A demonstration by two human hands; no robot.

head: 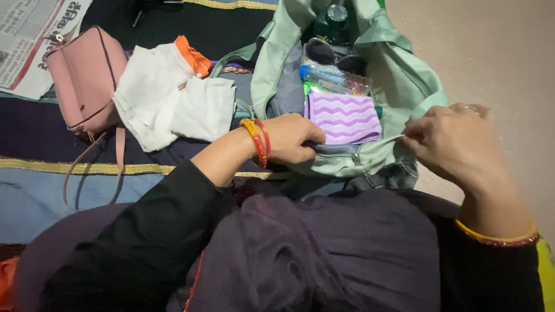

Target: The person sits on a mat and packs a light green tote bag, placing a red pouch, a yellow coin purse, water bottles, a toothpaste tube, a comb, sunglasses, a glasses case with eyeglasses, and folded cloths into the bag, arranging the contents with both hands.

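- left hand [292, 138] closed on the near rim of the open green bag [404, 75] — beside the purple wavy cloth [344, 117] inside
- right hand [454, 141] pinches the bag's rim
- pink purse [87, 78] well left

The left hand [292, 138] is curled into a loose fist, knuckles up, its forearm reaching in from the lower left with the dark sleeve pushed back. The right hand [454, 141] is held palm down, fingers [417, 134] pinched together, wrist bent.
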